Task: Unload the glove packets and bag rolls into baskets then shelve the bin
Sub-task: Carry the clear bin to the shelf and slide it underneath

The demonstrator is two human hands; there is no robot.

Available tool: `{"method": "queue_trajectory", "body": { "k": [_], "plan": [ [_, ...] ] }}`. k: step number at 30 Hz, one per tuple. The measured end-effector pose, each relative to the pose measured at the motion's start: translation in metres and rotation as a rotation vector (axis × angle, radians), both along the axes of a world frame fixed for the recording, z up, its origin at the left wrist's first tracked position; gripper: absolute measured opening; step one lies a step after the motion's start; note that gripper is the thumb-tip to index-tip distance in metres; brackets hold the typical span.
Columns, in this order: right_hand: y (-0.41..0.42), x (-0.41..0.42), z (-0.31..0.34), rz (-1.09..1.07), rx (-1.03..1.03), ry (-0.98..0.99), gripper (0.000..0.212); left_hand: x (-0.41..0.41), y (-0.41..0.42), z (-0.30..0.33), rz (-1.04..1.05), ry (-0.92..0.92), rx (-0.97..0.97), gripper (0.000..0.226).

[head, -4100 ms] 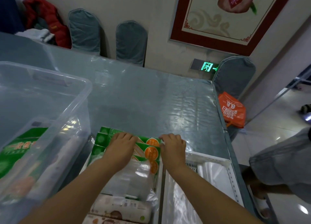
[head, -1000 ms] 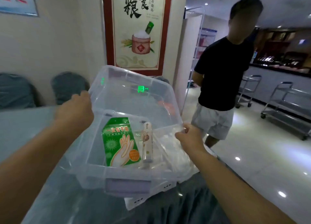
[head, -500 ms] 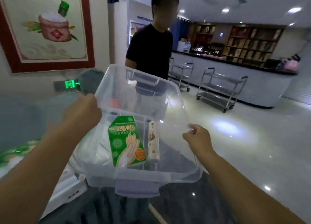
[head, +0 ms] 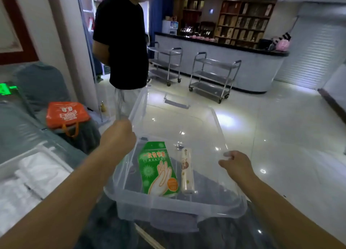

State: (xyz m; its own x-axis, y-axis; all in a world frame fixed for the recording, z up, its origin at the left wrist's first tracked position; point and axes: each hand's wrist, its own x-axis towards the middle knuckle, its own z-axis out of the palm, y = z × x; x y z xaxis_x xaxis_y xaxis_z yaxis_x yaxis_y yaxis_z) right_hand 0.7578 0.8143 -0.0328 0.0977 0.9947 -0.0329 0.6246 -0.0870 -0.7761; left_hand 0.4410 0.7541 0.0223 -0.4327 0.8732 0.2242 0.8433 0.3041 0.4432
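Observation:
I hold a clear plastic bin (head: pixel 187 209) in the air in front of me, away from the table. My left hand (head: pixel 118 134) grips its left rim and my right hand (head: pixel 236 162) grips its right rim. Inside lie a green glove packet (head: pixel 157 168) with a hand drawing and, to its right, a slim bag roll (head: pixel 187 172). A white basket (head: pixel 28 172) sits at the left on the table.
A person in a black shirt (head: pixel 121 39) stands just ahead on the left. An orange bag (head: pixel 66 114) rests on a covered chair (head: pixel 43 86). Two steel trolleys (head: pixel 213 76) stand before a counter (head: pixel 234 65). Shiny tiled floor (head: pixel 290 136) lies to the right.
I have lifted the bin off the table and turned right with it. The view has swung from the wall poster toward the open floor and counter; both hands keep their grip.

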Motion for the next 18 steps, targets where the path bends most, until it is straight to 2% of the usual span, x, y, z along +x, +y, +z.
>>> {"method": "queue_trajectory", "body": {
  "k": [10,18],
  "plan": [
    [0.18,-0.01,-0.044,-0.173,-0.243,-0.029,0.041,-0.013,0.227,-0.068,-0.141,-0.091,-0.126,0.024],
    [0.295,-0.016,-0.074,-0.278,-0.262,-0.074,0.037,-0.015,0.358,-0.108,-0.174,-0.138,-0.211,0.025]
  ]
}}
